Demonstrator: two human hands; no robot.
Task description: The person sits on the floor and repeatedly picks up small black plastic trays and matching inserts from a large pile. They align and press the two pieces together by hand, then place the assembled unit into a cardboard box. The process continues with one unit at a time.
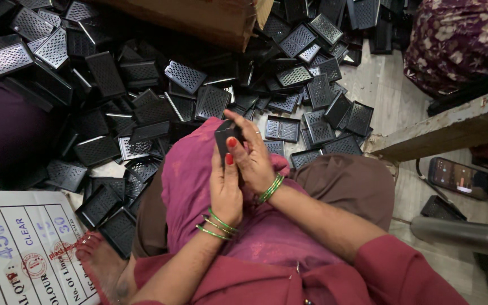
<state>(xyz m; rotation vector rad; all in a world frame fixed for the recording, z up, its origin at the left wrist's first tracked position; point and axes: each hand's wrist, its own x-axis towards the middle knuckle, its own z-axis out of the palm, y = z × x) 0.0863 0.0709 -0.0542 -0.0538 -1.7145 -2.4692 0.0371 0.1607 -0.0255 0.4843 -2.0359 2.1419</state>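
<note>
Both my hands meet over my lap and hold one small black perforated plastic piece [225, 135]. My left hand [225, 189] grips it from below, thumb up against its side. My right hand [252, 153] wraps it from the right, fingers over its top edge. Green bangles ring both wrists. Under the hands lies pink cloth [190, 181] over my knee. A large heap of similar black grille pieces [142, 107] covers the floor just ahead.
A cardboard box [199, 20] stands at the top behind the heap. A white printed carton [21, 248] lies at lower left beside my bare foot [100, 262]. At right are a wooden beam [447, 127], a phone [457, 178], a metal cylinder [461, 234] and floral cloth [458, 39].
</note>
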